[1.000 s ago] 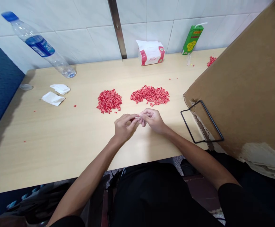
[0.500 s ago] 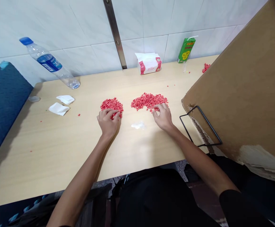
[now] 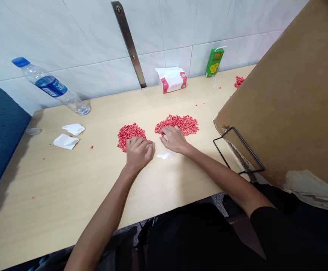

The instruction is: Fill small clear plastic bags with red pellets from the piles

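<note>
The left hand [image 3: 138,152] and right hand [image 3: 175,139] are bare, as are the slim forearms [image 3: 104,210]; a black sleeve [image 3: 265,222] ends near the right elbow, and black clothing [image 3: 192,237] covers the lap

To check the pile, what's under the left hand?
The left hand covers the lower right edge of a pile of red pellets on the pale tabletop; what lies beneath it cannot be seen.

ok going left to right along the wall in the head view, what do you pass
blue-capped plastic water bottle, metal wall strip, tissue packet, green drink carton with a straw, small heap of red pellets
</note>
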A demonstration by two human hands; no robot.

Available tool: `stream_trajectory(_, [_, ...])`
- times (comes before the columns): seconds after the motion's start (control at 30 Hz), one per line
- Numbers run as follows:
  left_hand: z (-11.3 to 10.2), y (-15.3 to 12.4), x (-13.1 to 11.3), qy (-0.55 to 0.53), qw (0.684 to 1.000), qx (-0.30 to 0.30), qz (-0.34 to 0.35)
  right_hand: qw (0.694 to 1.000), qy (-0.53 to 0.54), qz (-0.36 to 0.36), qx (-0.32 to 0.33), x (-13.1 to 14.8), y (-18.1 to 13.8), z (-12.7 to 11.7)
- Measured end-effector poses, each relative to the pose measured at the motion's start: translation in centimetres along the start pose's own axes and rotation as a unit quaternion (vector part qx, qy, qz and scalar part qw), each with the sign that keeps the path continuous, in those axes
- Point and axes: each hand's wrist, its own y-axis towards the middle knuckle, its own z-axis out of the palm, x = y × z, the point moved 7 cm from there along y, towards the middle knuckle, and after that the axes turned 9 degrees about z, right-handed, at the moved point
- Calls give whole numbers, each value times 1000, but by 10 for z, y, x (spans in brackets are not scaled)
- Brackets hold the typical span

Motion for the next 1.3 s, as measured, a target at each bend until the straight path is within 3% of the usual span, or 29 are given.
stream_trajectory(0.3, [12,-5,-12,-135,978,159,17,996,-84,0,3,-1,-1,6])
stream_trajectory(0.4, [16,-9,-13,-152,970,187,19,996,-84,-5,-18,-2,-2,6])
stream_trajectory(0.57, [20,-9,-16,-163,970,181,18,997,-37,-10,-74,-5,-9,-1])
stream_trajectory(0.83, [24,-9,-20,-181,967,178,13,990,59,59,-113,-12,-22,-12])
stream_trajectory(0.97, [20,-10,-17,-213,966,144,-26,972,168,104,-126,-13,-39,-15])
stream_trajectory(1.07, [16,-9,-15,-244,962,102,-65,940,277,154,-126,-17,-53,-14])
stream_trajectory(1.17, [15,-10,-15,-274,954,74,-98,909,363,178,-103,-17,-62,-11])
stream_trajectory(1.3, [15,-12,-17,-287,948,45,-128,899,407,159,-3,-5,-64,-2])
